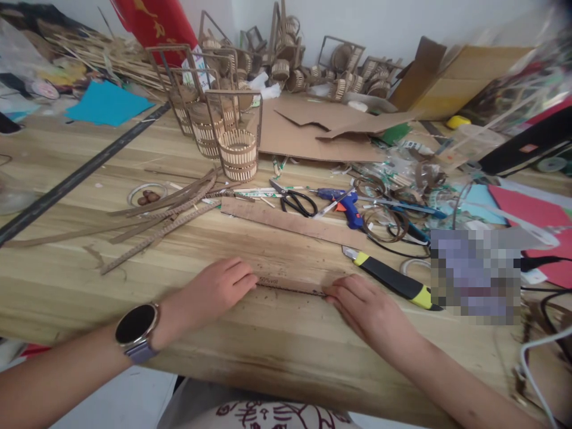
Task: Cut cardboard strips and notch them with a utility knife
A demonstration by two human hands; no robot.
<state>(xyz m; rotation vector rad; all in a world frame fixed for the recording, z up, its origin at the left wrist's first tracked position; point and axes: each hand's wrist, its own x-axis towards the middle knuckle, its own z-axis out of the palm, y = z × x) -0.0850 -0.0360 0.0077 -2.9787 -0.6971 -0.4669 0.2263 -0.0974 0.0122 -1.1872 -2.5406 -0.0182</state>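
A narrow cardboard strip (290,286) with "50%vol" printed on it stretches between my two hands, low over the wooden table. My left hand (227,283), below a wrist with a watch, pinches its left end. At the other end, the fingers of my right hand (357,298) are closed on the strip. Beyond them lies a longer cardboard strip (290,223), flat on the table. A utility knife (393,277) with a black and yellow handle rests just right of my right hand, its blade showing.
Black scissors (297,201) and a blue glue gun (344,201) lie past the strips. Small slatted buckets (238,156) with tall handles stand behind, near a torn cardboard sheet (308,134). Brown strips (165,220) are piled at left; plastic scraps and cables clutter the right.
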